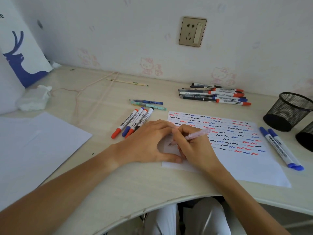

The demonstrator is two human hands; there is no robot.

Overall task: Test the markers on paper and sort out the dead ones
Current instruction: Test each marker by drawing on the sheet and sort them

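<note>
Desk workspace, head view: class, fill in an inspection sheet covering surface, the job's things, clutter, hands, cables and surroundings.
Surface: pale desk with a curved front edge.
Job's things: test sheet covered in red, blue and black squiggles; four markers left of it; two blue markers to its right; marker pile at the back; two pens behind the four.
Clutter: blank paper, crumpled tissue, chopsticks, two mesh pen cups.
Hands: left hand rests flat on the sheet; right hand grips a pink pen, tip on the paper.
Cables: thin cord trailing across the desk.
Surroundings: wall socket, cartoon wallpaper, deer-print bag.
</note>
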